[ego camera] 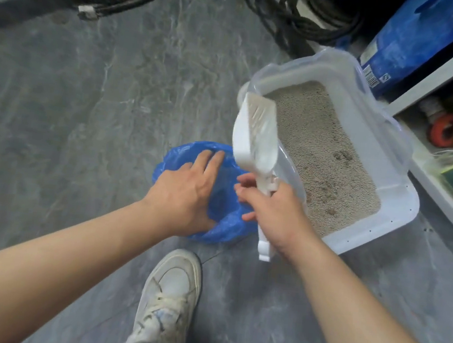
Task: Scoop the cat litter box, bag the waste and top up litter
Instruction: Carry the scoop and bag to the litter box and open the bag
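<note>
Right hand [274, 210] wrapped around the handle of the white scoop [257, 135], blade tilted up over the near-left corner of the litter box [394, 217]. Scoop apparently empty apart from a dusting of grains; hard to tell more. Left hand [186, 192] spread flat, fingers straight, pressing down on the rim of the blue bag [225, 227] at 9 o'clock of the scoop hand, seemingly to hold its mouth open.

Likely risks: bag mouth limp and low on the floor, prone to folding shut once the left hand lifts, sending waste onto the grey floor [89, 87]. Scoop path from box to bag crossing the box's raised rim; a clipped edge could shake clumps loose. Darker clumps [343, 155] in the litter at 3 o'clock of the scoop, not yet lifted out.

Around: white sneaker [170, 299] at 6 o'clock, just short of the bag, in line for any spill. Black cables [292, 16] tangled at 12 o'clock behind the box. Blue sack [417, 43] at 1 o'clock, possibly fresh litter, contents unreadable. Shelf [443, 171] at 3 o'clock hard against the box, leaving little room on that side.
</note>
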